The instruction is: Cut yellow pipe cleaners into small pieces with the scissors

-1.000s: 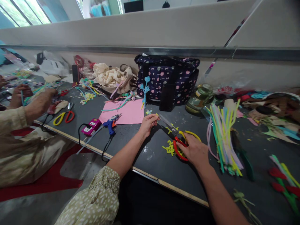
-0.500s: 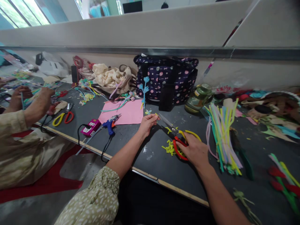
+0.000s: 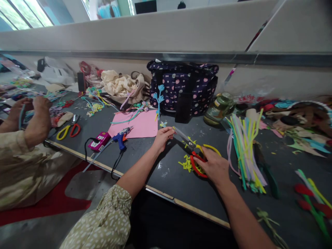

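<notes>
My left hand (image 3: 163,138) is closed in a pinch, with a tiny yellow pipe cleaner end (image 3: 174,128) at its fingertips. Scissors (image 3: 192,145) with one red and one yellow handle are gripped in my right hand (image 3: 215,165). Their blade tips reach right up to the pinched fingers and the yellow end. Below the scissors, short cut yellow pieces (image 3: 185,164) lie in a small heap on the dark table (image 3: 160,180).
A pink sheet (image 3: 140,126), a blue glue gun (image 3: 120,140) and a magenta box (image 3: 100,141) lie left. Behind stand a dark patterned bag (image 3: 166,83), a phone (image 3: 183,108) and a green jar (image 3: 219,107). Pipe cleaners (image 3: 245,152) lie right. A co-worker's hands (image 3: 38,110) are far left.
The scissor blades have come slightly closer to my left fingertips. The co-worker's hands at the far left have shifted a little left. The view has moved slightly.
</notes>
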Demonstrator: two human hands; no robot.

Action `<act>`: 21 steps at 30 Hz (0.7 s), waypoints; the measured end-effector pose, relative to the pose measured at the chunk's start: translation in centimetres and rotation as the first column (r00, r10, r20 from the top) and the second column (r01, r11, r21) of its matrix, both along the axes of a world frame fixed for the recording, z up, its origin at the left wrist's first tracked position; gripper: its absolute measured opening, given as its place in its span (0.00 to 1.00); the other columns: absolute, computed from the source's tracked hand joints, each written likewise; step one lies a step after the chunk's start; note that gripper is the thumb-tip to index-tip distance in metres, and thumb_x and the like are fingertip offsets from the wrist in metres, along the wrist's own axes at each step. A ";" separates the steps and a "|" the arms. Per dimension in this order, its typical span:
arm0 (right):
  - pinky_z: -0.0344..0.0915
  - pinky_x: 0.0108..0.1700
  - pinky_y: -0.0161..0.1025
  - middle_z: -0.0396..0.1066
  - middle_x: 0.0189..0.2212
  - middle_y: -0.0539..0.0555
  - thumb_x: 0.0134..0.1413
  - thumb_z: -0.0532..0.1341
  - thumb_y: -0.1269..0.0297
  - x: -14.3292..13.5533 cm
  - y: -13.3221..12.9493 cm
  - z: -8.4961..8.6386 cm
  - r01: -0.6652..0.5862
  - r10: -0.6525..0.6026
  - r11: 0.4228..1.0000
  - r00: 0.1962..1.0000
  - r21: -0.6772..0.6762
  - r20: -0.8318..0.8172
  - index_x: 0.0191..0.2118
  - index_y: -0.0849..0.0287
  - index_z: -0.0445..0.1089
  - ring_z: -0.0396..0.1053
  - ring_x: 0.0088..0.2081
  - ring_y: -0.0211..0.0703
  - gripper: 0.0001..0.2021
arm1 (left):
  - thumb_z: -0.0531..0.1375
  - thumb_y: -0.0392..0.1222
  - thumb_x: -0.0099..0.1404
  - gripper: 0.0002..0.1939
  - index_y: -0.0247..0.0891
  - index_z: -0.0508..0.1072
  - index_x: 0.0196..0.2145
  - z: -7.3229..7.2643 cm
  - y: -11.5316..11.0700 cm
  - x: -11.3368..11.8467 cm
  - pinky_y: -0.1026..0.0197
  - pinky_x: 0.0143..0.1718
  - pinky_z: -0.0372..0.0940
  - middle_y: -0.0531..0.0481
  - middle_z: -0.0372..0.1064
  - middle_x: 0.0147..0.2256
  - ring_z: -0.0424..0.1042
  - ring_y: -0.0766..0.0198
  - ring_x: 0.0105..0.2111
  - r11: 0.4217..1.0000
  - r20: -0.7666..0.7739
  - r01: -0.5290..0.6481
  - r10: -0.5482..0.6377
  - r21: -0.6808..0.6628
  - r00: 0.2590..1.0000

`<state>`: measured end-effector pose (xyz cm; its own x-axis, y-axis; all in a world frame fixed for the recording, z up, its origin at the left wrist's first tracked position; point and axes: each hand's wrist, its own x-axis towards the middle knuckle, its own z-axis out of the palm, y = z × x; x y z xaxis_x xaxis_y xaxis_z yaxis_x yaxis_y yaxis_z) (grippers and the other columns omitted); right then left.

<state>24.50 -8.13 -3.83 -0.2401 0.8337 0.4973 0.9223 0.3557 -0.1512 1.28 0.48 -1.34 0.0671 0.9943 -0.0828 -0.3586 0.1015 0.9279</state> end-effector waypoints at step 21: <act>0.60 0.34 0.37 0.75 0.34 0.56 0.58 0.53 0.44 -0.2 -0.2 0.2 -0.008 0.008 0.999 1.000 -0.031 -0.009 0.48 0.61 0.71 0.71 0.35 0.42 0.25 | 0.67 0.43 0.49 0.10 0.34 0.74 0.24 0.2 -0.1 0.1 0.66 0.26 0.56 0.51 0.69 0.24 0.61 0.73 0.21 1.000 0.017 0.010 -0.010 -0.016 1.000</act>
